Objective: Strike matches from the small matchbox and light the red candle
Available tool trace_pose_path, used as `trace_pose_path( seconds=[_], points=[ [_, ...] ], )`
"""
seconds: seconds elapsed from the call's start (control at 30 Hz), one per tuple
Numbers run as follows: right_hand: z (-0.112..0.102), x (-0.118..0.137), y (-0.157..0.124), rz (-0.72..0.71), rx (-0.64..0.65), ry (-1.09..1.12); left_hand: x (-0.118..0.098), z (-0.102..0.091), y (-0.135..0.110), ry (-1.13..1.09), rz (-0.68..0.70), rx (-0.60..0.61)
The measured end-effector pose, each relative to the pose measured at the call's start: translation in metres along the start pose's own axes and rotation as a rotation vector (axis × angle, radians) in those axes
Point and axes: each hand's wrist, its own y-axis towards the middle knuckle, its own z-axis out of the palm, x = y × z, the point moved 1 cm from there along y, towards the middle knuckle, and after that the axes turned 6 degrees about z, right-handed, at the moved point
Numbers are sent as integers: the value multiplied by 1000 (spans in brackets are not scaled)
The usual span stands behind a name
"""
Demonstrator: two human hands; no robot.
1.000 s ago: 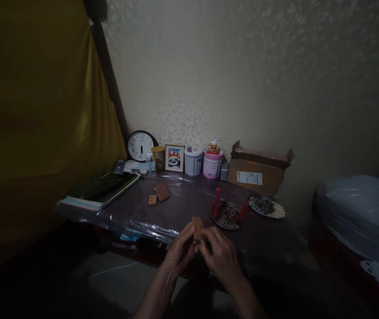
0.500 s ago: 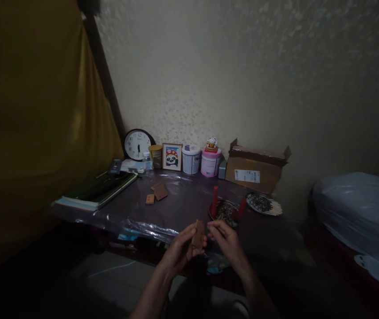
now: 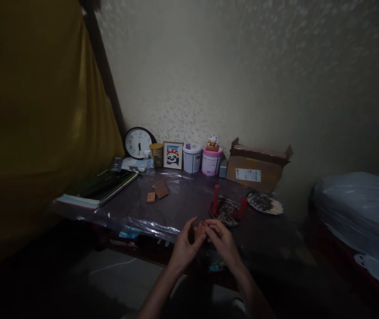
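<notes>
The left hand (image 3: 184,248) and right hand (image 3: 224,243) meet fingertip to fingertip over the near edge of the dark plastic-covered table (image 3: 176,208). In the dim light, the fingers seem to be pinched narrow on a tiny reddish bit (image 3: 201,224) at 12 o'clock from both palms. A round patterned dish with red candles (image 3: 224,212) stands at 1 o'clock.

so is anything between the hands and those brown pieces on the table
nothing visible does: the left hand and right hand meet by the table, and only its bare plastic cover lies between them and the brown pieces; the candle dish sits to the right
</notes>
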Motion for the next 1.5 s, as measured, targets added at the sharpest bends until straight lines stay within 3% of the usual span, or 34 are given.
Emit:
trace_pose_path(
  seconds=[0.1, 0.2, 0.53, 0.7, 0.87, 0.97, 1.2, 1.5],
  points=[
    [-1, -3, 1, -25, -22, -21, -6, 3, -3, 223, 181, 36],
    [-3, -5, 2, -45, -38, -33, -10, 4, -5, 293, 250, 64],
    [-7, -3, 3, 30, -30, 98, -14, 7, -7, 403, 304, 144],
    [-10, -3, 5, 55, -94, 125, -15, 6, -6, 432, 323, 207],
    [-11, -3, 6, 127, -99, 182, -12, 2, -3, 535, 344, 193],
    [-11, -4, 7, 113, -125, 155, -11, 0, 0, 489, 243, 180],
    [-16, -12, 10, -57, -146, -10, -14, -1, -2, 148, -132, 204],
    [-24, -12, 10, -143, -125, -168, -9, -9, 2, -204, -288, 265]
  ],
)
